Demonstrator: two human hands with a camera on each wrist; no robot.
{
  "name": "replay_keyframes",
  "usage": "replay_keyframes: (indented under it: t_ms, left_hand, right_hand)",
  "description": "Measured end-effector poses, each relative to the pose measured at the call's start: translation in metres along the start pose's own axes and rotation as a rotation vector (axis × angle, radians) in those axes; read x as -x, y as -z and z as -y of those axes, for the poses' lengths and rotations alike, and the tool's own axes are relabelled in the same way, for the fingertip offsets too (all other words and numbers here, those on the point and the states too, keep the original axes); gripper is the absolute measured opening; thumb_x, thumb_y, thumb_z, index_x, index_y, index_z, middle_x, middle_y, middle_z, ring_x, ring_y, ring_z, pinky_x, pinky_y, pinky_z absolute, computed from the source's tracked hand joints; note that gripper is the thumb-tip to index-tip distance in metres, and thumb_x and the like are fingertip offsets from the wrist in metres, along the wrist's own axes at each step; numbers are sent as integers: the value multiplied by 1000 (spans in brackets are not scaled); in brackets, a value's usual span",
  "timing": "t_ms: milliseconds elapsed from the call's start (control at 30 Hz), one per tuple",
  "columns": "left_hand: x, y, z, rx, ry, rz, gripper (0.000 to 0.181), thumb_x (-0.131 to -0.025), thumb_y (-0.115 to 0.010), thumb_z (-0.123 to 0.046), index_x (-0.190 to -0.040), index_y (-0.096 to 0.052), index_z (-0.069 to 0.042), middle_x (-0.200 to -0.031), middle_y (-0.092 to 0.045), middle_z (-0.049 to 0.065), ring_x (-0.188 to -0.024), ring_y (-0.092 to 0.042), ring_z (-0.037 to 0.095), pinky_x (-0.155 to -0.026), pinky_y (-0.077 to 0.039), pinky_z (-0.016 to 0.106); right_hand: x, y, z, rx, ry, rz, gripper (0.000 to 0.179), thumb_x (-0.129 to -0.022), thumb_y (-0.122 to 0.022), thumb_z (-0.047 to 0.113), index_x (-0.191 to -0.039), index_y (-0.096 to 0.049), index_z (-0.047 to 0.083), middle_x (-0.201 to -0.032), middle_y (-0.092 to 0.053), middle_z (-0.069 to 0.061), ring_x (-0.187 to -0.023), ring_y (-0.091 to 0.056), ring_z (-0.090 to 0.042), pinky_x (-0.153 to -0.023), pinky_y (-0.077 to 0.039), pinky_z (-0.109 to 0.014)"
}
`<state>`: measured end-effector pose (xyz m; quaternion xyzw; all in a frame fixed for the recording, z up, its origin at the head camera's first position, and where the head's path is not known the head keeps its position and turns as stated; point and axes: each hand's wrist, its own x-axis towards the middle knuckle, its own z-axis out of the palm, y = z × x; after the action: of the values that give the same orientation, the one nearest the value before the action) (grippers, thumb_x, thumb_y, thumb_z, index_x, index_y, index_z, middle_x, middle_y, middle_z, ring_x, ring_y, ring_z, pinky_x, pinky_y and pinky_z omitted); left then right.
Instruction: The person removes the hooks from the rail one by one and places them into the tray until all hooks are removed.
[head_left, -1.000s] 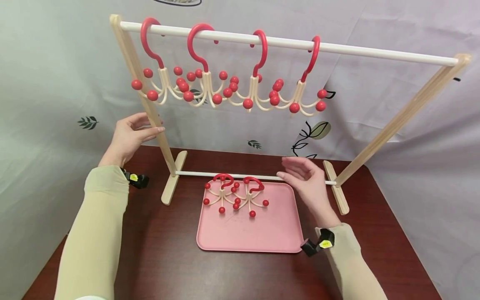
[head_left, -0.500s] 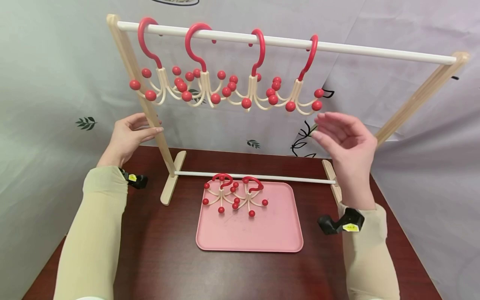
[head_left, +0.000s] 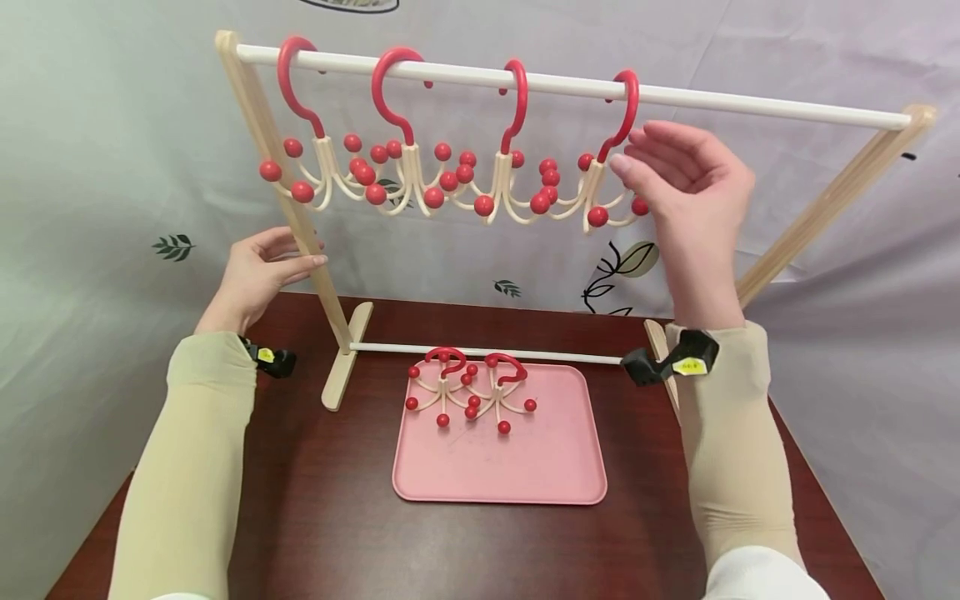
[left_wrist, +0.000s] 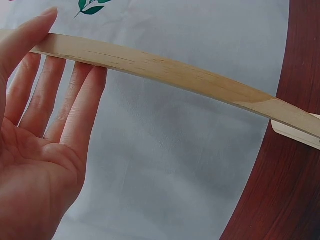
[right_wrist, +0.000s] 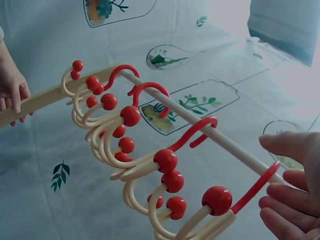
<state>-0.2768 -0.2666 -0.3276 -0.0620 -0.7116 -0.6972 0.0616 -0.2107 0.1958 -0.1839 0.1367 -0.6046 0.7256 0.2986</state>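
My left hand [head_left: 255,271] pinches the left wooden post [left_wrist: 150,65] of a hanging rack, thumb on one side and fingers on the other. Several multi-arm hangers with red hooks and red ball tips hang from the rack's white top bar [head_left: 750,104]. Beside the rightmost hanger [head_left: 592,183] is my right hand [head_left: 697,179], raised with its thumb apart from the fingers. In the right wrist view, this hanger's red hook [right_wrist: 255,189] lies near the thumb and fingers; whether they touch it I cannot tell. Two similar hangers, a left one [head_left: 443,385] and a right one [head_left: 500,392], lie on the pink tray [head_left: 498,475].
The rack stands on a dark red wooden table [head_left: 322,500], its left foot [head_left: 347,358] beyond the tray's left side. A thin white lower bar [head_left: 570,357] runs behind the tray. Pale printed cloth [head_left: 450,267] hangs behind and at both sides.
My right hand has risen from beside the tray's right edge to the rightmost hanging hanger. That hanger has turned slightly on the bar. The left hand has stayed on the post.
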Motion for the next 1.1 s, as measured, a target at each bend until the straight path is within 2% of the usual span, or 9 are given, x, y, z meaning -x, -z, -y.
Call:
replay_keyframes:
  t_ms: [233, 400, 800, 1100]
  left_hand:
    - [0, 0, 0, 4, 5, -2, 48, -82, -86, -5, -128, -70, -10, -107, -73, 1, -100, -69, 14, -80, -59, 22]
    - [0, 0, -1, -14, 6, -6, 48, -82, -87, -7, -128, -71, -11, -107, -73, 1, -101, -68, 15, -80, -59, 21]
    - [0, -1, -1, 14, -3, 0, 47, -82, -86, -4, -127, -71, -9, -107, -73, 2, -100, -69, 15, -81, -59, 22]
    - [0, 0, 0, 21, -4, 2, 48, -83, -85, -3, -128, -70, -10, -107, -73, 2, -101, -69, 14, -80, -59, 22]
  right_hand:
    - [-14, -10, 3, 97, -3, -10, 33, -74, -94, 8, -103, -80, 4, -99, -75, -12, -94, -72, -23, -71, -57, -25]
    - [-19, -11, 0, 143, -1, -9, 24, -78, -91, 11, -100, -81, 5, -94, -76, -10, -80, -70, -22, -65, -55, -26]
    - [-23, -9, -5, 166, 23, -26, 25, -79, -90, 11, -98, -80, -1, -88, -75, -11, -70, -66, -22, -63, -56, -26]
    - [-21, -8, -3, 167, 31, -51, 22, -79, -90, 10, -95, -80, 0, -87, -75, -12, -71, -67, -23, -65, -57, -25]
